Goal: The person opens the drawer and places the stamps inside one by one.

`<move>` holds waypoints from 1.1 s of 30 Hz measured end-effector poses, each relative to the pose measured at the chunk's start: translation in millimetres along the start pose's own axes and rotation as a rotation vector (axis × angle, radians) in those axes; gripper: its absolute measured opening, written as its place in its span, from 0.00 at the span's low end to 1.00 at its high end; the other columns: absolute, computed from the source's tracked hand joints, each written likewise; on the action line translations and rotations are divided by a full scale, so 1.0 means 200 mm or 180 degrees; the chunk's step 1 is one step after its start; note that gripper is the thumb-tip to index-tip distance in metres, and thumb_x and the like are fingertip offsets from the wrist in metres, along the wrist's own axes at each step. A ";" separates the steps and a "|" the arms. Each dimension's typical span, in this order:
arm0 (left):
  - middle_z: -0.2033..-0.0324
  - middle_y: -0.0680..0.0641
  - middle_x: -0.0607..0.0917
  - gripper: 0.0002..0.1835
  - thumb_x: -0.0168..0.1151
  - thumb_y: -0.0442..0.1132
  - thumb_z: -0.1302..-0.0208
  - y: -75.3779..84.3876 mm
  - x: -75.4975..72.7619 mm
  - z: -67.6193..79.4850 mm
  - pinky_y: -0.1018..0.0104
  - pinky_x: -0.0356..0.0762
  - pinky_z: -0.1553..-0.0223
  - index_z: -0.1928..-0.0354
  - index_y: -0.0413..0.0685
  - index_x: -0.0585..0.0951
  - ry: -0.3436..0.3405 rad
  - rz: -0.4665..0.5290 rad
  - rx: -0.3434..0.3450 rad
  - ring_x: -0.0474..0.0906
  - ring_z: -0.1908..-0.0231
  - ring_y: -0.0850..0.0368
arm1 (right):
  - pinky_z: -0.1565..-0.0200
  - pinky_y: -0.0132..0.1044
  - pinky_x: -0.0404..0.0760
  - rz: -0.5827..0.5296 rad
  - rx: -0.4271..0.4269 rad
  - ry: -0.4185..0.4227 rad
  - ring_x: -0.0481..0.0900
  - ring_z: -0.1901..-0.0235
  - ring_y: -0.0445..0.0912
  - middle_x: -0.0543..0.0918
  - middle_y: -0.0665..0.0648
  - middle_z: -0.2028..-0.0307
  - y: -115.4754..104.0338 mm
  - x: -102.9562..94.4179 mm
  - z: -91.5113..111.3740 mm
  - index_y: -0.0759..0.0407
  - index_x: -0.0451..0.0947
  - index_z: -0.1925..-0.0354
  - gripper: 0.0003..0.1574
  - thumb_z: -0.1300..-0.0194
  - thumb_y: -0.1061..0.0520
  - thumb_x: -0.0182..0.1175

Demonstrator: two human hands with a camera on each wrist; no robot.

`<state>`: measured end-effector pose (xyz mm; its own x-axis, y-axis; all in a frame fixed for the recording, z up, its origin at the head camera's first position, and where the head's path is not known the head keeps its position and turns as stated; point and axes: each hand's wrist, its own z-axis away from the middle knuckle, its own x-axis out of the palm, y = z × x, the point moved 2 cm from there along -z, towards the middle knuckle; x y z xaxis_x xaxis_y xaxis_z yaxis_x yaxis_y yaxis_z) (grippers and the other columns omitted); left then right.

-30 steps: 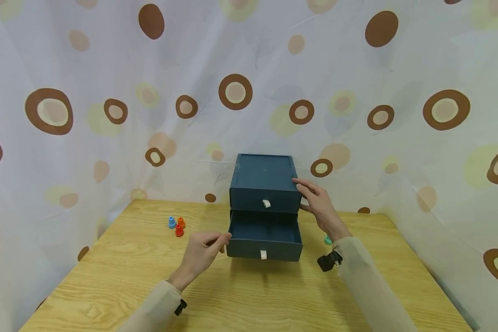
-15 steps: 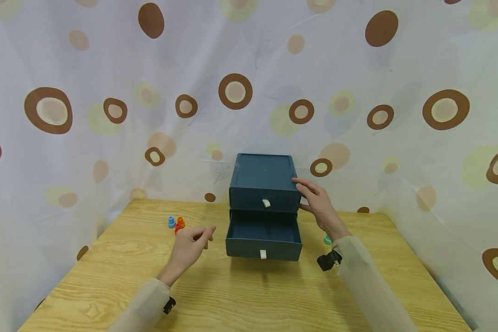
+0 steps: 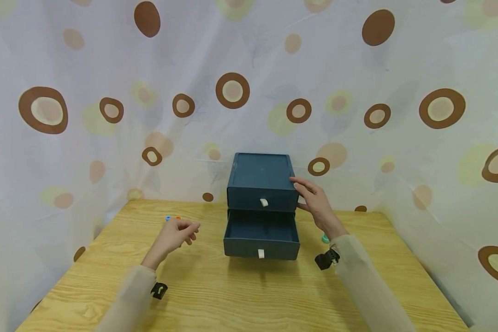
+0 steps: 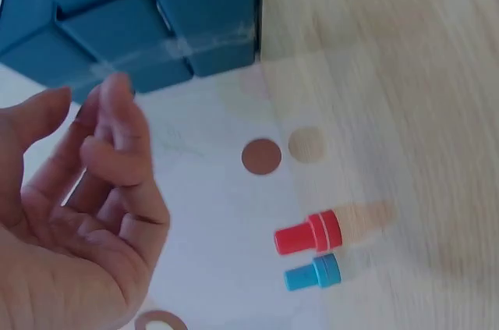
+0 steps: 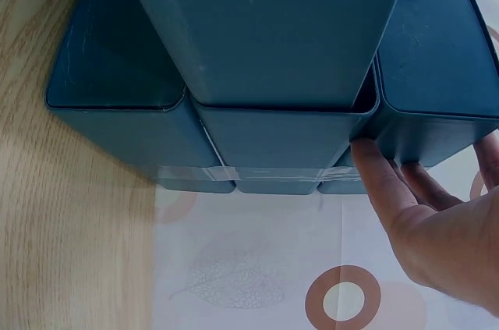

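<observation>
A dark blue drawer cabinet (image 3: 260,170) stands against the curtain at the back of the table. Its middle drawer (image 3: 246,248) is pulled out, and no items show inside. My right hand (image 3: 317,206) rests against the cabinet's upper right side; in the right wrist view its fairly straight fingers (image 5: 386,182) touch the wall. To the left of the cabinet, my left hand (image 3: 169,239) hovers with loosely bent fingers and holds nothing. Beyond it lie small stepped plug-like pieces, a red one (image 4: 309,232) and a blue one (image 4: 313,272) in the left wrist view, partly hidden in the head view.
A small green piece (image 3: 325,238) lies right of the cabinet, near my right wrist. White tabs hang from the upper drawer (image 3: 240,198) and the middle one. A patterned curtain (image 3: 257,55) encloses the wooden table (image 3: 249,299) at the back and sides.
My left hand has left the pulled-out drawer's left edge and moved left toward the small pieces, now covering some of them. My right hand stays against the cabinet; the drawer remains out.
</observation>
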<state>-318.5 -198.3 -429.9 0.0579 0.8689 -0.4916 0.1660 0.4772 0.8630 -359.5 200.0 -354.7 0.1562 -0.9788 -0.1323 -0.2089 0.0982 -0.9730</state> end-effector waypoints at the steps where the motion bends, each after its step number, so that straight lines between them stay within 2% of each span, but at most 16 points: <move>1: 0.70 0.47 0.86 0.19 0.59 0.54 0.31 -0.01 -0.02 -0.01 0.54 0.79 0.71 0.59 0.46 0.87 -0.0015 -0.0046 -0.0065 0.83 0.71 0.52 | 0.34 0.63 0.64 -0.0001 0.0002 0.0000 0.51 0.25 0.57 0.56 0.58 0.24 0.00 0.00 0.00 0.57 0.64 0.28 0.32 0.23 0.44 0.48; 6: 0.65 0.44 0.87 0.21 0.59 0.53 0.30 -0.07 -0.09 -0.04 0.54 0.78 0.67 0.53 0.42 0.85 0.0038 -0.0109 -0.0297 0.83 0.66 0.53 | 0.34 0.63 0.64 0.0028 -0.0018 0.0009 0.52 0.25 0.57 0.57 0.57 0.25 0.01 -0.01 -0.01 0.56 0.64 0.29 0.33 0.24 0.43 0.48; 12: 0.65 0.42 0.87 0.17 0.59 0.50 0.29 -0.12 -0.14 -0.06 0.54 0.77 0.65 0.58 0.41 0.85 0.0227 -0.0033 -0.0459 0.82 0.62 0.46 | 0.34 0.63 0.64 0.0030 -0.0021 -0.0004 0.51 0.25 0.57 0.55 0.57 0.24 0.01 0.00 -0.01 0.56 0.64 0.29 0.33 0.24 0.43 0.48; 15: 0.65 0.40 0.87 0.19 0.59 0.51 0.30 -0.14 -0.16 -0.07 0.55 0.77 0.65 0.57 0.41 0.85 0.0348 -0.0044 -0.0524 0.82 0.60 0.43 | 0.34 0.63 0.64 0.0024 -0.0031 -0.0004 0.51 0.24 0.58 0.55 0.57 0.24 0.02 -0.01 -0.01 0.56 0.64 0.29 0.33 0.23 0.43 0.48; 20: 0.54 0.37 0.85 0.25 0.59 0.54 0.31 -0.18 -0.17 -0.09 0.53 0.79 0.59 0.49 0.38 0.83 0.0468 -0.0055 -0.0652 0.80 0.56 0.42 | 0.34 0.63 0.65 0.0012 -0.0033 0.0001 0.51 0.25 0.58 0.55 0.57 0.24 0.01 -0.01 -0.01 0.57 0.64 0.29 0.32 0.23 0.44 0.48; 25: 0.45 0.37 0.79 0.22 0.59 0.48 0.30 -0.22 -0.17 -0.10 0.53 0.78 0.56 0.44 0.38 0.80 0.0487 0.0021 -0.0735 0.76 0.52 0.43 | 0.34 0.62 0.65 0.0016 -0.0032 -0.0002 0.51 0.25 0.58 0.55 0.57 0.24 0.01 -0.01 -0.01 0.56 0.64 0.29 0.32 0.24 0.44 0.48; 33: 0.51 0.37 0.81 0.19 0.63 0.38 0.33 -0.28 -0.14 -0.14 0.63 0.74 0.73 0.43 0.35 0.77 0.0535 0.0385 -0.0846 0.74 0.70 0.54 | 0.34 0.63 0.65 0.0050 -0.0028 0.0005 0.51 0.25 0.58 0.56 0.58 0.25 0.01 -0.01 -0.01 0.57 0.64 0.29 0.32 0.23 0.44 0.47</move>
<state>-357.9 -246.6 -461.2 -0.1052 0.9203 -0.3767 -0.0959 0.3677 0.9250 -362.4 201.1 -356.6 0.1512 -0.9775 -0.1471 -0.2197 0.1119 -0.9691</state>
